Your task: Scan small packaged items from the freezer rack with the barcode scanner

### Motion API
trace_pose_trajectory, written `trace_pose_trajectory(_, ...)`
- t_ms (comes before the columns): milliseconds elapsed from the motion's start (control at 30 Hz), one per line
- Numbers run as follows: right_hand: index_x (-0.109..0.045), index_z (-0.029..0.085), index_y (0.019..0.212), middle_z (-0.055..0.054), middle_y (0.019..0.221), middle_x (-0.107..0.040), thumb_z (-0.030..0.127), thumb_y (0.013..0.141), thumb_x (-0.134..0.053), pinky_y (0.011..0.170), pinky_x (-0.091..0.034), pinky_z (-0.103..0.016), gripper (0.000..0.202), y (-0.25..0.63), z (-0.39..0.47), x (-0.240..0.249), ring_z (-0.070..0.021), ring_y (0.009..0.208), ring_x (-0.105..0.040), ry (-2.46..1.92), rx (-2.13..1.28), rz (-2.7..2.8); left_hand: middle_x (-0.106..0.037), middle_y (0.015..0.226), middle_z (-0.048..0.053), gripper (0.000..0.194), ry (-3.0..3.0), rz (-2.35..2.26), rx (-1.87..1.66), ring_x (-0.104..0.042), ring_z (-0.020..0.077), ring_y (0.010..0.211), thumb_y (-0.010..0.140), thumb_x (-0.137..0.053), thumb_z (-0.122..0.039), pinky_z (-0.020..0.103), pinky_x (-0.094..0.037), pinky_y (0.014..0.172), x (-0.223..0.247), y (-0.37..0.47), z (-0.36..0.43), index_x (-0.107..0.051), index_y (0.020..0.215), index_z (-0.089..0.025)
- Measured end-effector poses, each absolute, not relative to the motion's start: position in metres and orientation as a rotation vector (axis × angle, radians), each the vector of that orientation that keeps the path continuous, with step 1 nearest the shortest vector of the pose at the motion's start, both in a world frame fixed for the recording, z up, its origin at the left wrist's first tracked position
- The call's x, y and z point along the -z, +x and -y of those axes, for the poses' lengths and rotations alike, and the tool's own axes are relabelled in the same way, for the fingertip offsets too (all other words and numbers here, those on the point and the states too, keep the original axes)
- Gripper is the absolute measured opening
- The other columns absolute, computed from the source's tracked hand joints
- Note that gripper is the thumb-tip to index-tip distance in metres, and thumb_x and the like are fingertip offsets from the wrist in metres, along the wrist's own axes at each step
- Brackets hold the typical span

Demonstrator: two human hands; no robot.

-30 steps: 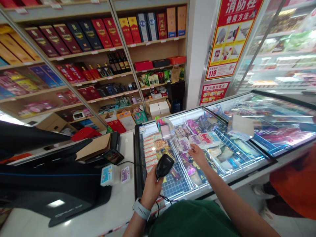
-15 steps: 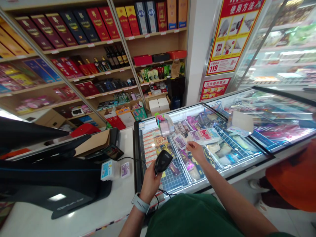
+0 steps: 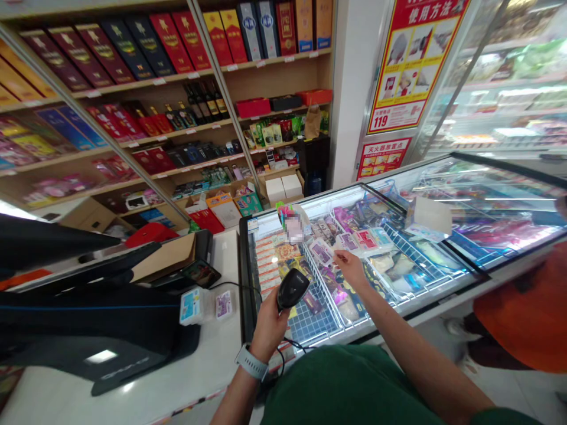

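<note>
A black handheld scanner (image 3: pixel 293 288) is gripped in my left hand (image 3: pixel 269 321), its head over the left part of the glass-topped freezer (image 3: pixel 367 336). My right hand (image 3: pixel 349 267) has its fingers pressed together at the right edge of a purple-labelled clear pack (image 3: pixel 321 252). Whether the fingertips hold the pack is hard to make out. Just right of it lie another purple-labelled pack (image 3: pixel 346 241), a red-labelled one (image 3: pixel 365 239) and a blue-labelled one (image 3: pixel 383 236). On the white counter (image 3: pixel 177 366) sit a blue-labelled pack (image 3: pixel 191 306) and a purple-labelled pack (image 3: pixel 224 304).
A black checkout machine (image 3: pixel 110 330) fills the left side. An opened carton (image 3: pixel 429 218) rests on the freezer's right part. A person in orange (image 3: pixel 522 307) stands at the right. Shelves with boxes and bottles (image 3: pixel 208 103) line the back.
The view has shifted slightly. Both hands keep nearly the same places, the scanner still in my left hand and my right fingers still by the purple-labelled pack.
</note>
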State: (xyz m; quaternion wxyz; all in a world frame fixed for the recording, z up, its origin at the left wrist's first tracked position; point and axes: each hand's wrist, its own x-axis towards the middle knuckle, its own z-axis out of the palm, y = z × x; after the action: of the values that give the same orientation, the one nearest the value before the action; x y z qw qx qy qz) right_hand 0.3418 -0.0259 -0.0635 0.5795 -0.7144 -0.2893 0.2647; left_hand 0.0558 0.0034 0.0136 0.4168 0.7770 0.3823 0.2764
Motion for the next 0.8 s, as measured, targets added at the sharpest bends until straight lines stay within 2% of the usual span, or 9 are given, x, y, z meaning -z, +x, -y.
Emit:
trace_pose_trajectory(267,-0.065,0.018,0.097,-0.005,0.080,-0.071,0.041,0.073,-0.061,0.072,-0.058,-0.037,0.034,0.3424,0.0236,0.0670,-0.0213,0.070,-0.070,-1.671,-0.608,0.690,-0.066,0.117,0.009,0.045,1.977,-0.936,-0.687,-0.061,0.0224,0.111,0.076,-0.051,-0.008,0.038,-0.047,0.096,-0.0160,0.0578,-0.0056,-0.054,0.120,-0.017)
trace_pose_trajectory(800,-0.065,0.017,0.096,-0.005,0.080,-0.071,0.041,0.074,-0.060,0.070,-0.058,-0.036,0.033,0.3395,0.0253,0.0595,-0.0205,0.070,-0.069,-1.666,-0.593,0.695,-0.067,0.111,0.008,0.044,2.062,-0.950,-0.675,-0.062,0.0225,0.106,0.075,-0.052,-0.007,0.037,-0.048,0.093,-0.0143,0.0581,-0.0054,-0.056,0.118,-0.017)
